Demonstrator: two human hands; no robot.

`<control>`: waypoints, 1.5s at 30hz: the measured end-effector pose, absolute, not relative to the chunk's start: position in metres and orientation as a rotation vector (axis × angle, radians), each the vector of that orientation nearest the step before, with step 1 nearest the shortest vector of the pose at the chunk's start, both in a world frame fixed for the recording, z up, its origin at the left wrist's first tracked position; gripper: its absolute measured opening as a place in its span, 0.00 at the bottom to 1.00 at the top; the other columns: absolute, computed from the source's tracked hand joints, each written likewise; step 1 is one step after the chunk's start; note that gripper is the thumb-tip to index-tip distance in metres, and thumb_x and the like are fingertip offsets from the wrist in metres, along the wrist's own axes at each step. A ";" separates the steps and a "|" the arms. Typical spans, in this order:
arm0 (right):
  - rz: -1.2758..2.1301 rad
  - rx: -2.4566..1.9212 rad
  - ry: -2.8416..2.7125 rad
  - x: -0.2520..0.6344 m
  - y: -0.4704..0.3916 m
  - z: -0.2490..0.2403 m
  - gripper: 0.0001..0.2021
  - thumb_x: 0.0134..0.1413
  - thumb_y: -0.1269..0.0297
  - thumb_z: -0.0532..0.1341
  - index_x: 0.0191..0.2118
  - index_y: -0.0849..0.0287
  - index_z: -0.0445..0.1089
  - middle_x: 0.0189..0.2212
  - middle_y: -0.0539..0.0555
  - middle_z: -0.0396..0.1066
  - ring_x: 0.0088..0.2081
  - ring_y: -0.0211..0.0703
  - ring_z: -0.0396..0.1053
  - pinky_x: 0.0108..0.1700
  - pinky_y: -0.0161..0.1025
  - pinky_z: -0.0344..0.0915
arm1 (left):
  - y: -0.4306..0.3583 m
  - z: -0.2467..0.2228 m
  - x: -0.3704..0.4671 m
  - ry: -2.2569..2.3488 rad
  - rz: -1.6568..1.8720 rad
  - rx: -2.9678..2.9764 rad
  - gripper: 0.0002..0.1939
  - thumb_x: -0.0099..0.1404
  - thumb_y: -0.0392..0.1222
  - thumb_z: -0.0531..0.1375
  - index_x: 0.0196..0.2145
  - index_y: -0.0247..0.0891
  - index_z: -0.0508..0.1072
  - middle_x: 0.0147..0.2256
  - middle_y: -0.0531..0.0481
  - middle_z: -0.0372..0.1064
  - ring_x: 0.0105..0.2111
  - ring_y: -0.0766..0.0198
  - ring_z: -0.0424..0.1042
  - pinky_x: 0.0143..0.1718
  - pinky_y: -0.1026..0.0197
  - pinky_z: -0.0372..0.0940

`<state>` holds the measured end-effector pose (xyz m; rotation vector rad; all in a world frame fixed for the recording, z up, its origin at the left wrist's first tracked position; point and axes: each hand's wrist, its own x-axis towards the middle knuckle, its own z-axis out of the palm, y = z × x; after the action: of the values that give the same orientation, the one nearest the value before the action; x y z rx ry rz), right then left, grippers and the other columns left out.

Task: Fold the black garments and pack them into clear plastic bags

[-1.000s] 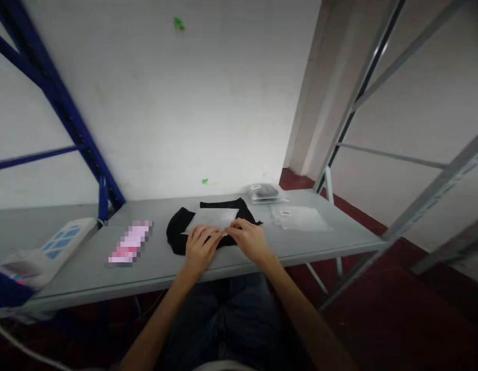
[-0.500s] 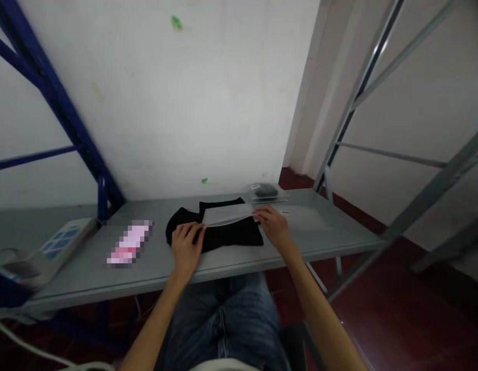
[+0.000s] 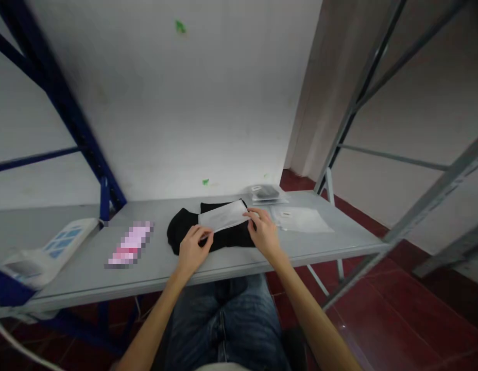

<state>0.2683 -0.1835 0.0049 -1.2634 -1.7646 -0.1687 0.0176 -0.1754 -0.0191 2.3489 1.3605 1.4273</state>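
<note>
A whitish translucent plastic bag point(image 3: 223, 215) lies at a slant over a folded black cloth item point(image 3: 180, 228), whose exact kind I cannot make out. At the bag's near left corner, my left hand point(image 3: 193, 250) pinches the edge between thumb and fingers. My right hand point(image 3: 264, 233) grips the bag's right end with its fingertips, the wrist above the table's front part. Black fabric shows beyond the bag on its far side and below it between the hands.
More flat clear bags point(image 3: 303, 220) lie to the right on the grey table point(image 3: 154, 278). Behind them is a stack of packed bags point(image 3: 265, 193) with dark contents. A blurred pink phone-like object point(image 3: 131, 245) and a white power strip point(image 3: 67, 245) are on the left. Metal frames flank both sides.
The bag has tilted, its right end up and its left corner nearer me. My left hand has shifted slightly right, my right hand slightly left.
</note>
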 end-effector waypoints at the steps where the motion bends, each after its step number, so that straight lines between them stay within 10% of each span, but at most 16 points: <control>1: -0.221 -1.262 -1.771 0.262 -0.187 0.006 0.17 0.65 0.75 0.54 0.49 0.52 0.77 0.50 0.57 0.75 0.54 0.51 0.70 0.54 0.47 0.69 | -0.175 -0.018 0.017 1.351 1.431 2.304 0.08 0.70 0.43 0.58 0.36 0.40 0.76 0.37 0.49 0.73 0.38 0.61 0.73 0.42 0.60 0.67; 12: -0.260 -1.181 -2.117 0.210 -0.197 -0.011 0.13 0.67 0.73 0.59 0.51 0.53 0.75 0.47 0.55 0.77 0.51 0.48 0.70 0.49 0.44 0.62 | -0.170 -0.015 0.011 1.385 1.373 2.037 0.08 0.62 0.44 0.59 0.30 0.39 0.74 0.26 0.55 0.67 0.28 0.64 0.66 0.34 0.62 0.63; 26: -0.266 -1.378 -2.177 0.180 -0.162 0.026 0.14 0.73 0.63 0.54 0.42 0.58 0.77 0.44 0.59 0.77 0.49 0.50 0.71 0.53 0.44 0.64 | -0.172 0.006 0.026 1.934 1.239 2.617 0.12 0.78 0.41 0.48 0.43 0.38 0.71 0.40 0.43 0.73 0.45 0.54 0.73 0.32 0.61 0.65; 40: -0.352 -1.267 -2.253 0.174 -0.131 0.028 0.16 0.58 0.65 0.68 0.51 0.60 0.74 0.59 0.66 0.66 0.61 0.59 0.61 0.63 0.54 0.60 | -0.164 0.002 0.024 1.993 1.171 2.634 0.08 0.75 0.44 0.54 0.46 0.40 0.71 0.46 0.42 0.71 0.48 0.52 0.72 0.34 0.60 0.68; 45: -0.280 -1.029 -2.199 0.183 -0.133 0.036 0.08 0.66 0.65 0.62 0.47 0.56 0.76 0.59 0.61 0.69 0.59 0.50 0.66 0.63 0.47 0.62 | -0.160 0.004 0.020 2.048 1.063 2.691 0.12 0.74 0.36 0.52 0.48 0.41 0.73 0.44 0.41 0.71 0.48 0.52 0.72 0.36 0.59 0.68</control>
<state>0.1827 -0.1334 0.0361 -1.0290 -2.1990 -0.2796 0.0198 -0.1604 0.0038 2.6907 2.0485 1.0630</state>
